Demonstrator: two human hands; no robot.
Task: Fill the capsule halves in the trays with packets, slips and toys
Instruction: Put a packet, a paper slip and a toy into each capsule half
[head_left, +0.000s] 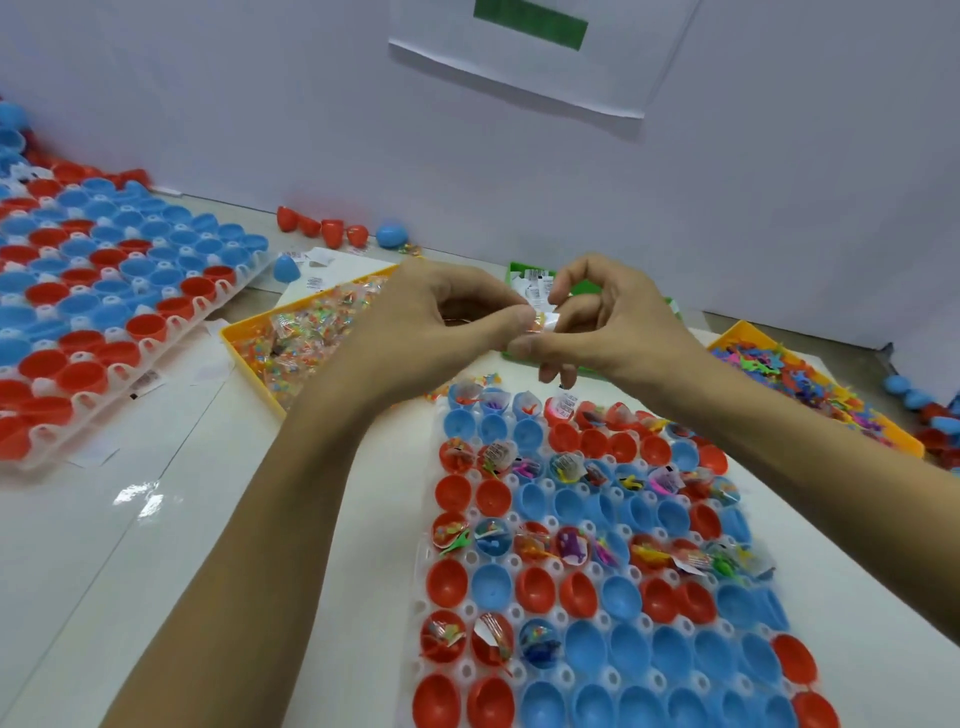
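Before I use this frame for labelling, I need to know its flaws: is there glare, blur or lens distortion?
Head view: even, soft light with faint shadows; one bright glare patch on the table at left. Wide-angle bending curves the near tray and stretches the forearms. The far tray at the left edge is soft, and the small bundle pinched between the left hand and right hand is slightly blurred.

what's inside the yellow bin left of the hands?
The yellow bin holds a heap of clear packets with small colourful bits inside. The left hand covers its right end, and the bottom is buried.
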